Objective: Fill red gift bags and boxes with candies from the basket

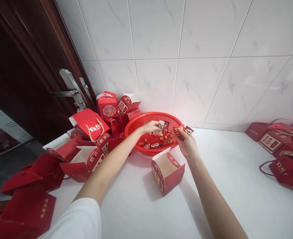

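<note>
Over a red plastic basket (152, 152) of wrapped candies (158, 143), my left hand (150, 127) is closed on a few wrapped candies (162, 126), pale and brown. My right hand (186, 142), at the basket's right rim, pinches several wrapped candies (178, 129) in red and dark wrappers. Just in front of the basket stands an open red gift box (171, 177) with its top flaps up; part of its pale inside shows, but its bottom is hidden.
Several open red gift boxes (79, 162) crowd the left side of the white table (136, 205). More red boxes (285, 169) sit at the right edge. A tiled wall (156, 83) rises behind, and a dark door (34, 49) with a metal handle stands at the left.
</note>
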The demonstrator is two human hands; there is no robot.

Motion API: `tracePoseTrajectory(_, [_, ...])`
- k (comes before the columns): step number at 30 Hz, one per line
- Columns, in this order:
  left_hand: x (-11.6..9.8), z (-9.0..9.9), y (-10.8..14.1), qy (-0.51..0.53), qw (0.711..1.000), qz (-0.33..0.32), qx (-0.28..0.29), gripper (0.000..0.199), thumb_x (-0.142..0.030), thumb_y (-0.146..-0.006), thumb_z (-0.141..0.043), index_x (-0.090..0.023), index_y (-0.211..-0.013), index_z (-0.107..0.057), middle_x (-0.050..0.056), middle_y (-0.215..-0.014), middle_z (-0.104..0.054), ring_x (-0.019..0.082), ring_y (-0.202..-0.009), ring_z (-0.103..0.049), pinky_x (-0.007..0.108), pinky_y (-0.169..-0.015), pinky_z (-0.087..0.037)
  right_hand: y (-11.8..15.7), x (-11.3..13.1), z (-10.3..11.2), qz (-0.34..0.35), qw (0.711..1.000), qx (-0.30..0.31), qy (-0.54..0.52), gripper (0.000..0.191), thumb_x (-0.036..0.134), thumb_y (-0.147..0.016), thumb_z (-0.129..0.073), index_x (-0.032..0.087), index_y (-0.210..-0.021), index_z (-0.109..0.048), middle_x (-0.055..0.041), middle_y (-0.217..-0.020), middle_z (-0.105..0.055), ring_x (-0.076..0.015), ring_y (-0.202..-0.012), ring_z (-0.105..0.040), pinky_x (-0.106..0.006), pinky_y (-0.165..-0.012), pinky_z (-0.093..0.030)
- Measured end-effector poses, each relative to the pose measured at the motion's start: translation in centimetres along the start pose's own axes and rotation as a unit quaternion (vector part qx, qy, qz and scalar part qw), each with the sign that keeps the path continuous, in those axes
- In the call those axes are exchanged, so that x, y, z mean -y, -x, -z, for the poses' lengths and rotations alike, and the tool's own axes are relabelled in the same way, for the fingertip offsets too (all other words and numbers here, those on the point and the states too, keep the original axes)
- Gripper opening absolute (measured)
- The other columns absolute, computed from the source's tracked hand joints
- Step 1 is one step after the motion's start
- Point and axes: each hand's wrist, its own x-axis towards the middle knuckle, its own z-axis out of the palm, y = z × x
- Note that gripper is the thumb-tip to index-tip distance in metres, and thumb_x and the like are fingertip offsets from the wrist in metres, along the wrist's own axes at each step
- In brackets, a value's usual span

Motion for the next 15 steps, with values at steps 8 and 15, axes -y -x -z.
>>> tracePoseTrajectory(8, [-0.04, 0.15, 0.34, 0.004, 1.000, -0.017, 0.015, 0.016, -0.019, -0.069, -0.074, -0.013, -0.083, -0.072, 0.004, -0.082, -0.075, 0.021, -0.079, -0.070, 0.029, -0.076, -0.054, 0.06, 0.04, -0.02, 0.002, 1.000, 0.003, 0.004, 0.017, 0.020, -0.065, -0.085, 0.018, -0.068, -0.068, -0.0028, -0.080, -0.073, -0.0212, -0.094, -0.071, -0.036, -0.096, -0.058])
tracePoseTrajectory(15, [-0.15, 0.03, 0.29, -0.003, 1.000, -0.023, 0.013, 0.012, -0.017, -0.070, -0.069, -0.014, -0.081, -0.072, 0.003, -0.083, -0.074, 0.020, -0.082, -0.068, 0.030, -0.081, -0.052, 0.07, 0.04, -0.02, 0.004, 1.000, 0.010, 0.007, 0.019, 0.022, -0.065, -0.087, 0.019, -0.067, -0.068, -0.0019, -0.080, -0.074, -0.0208, -0.093, -0.071, -0.037, -0.096, -0.058])
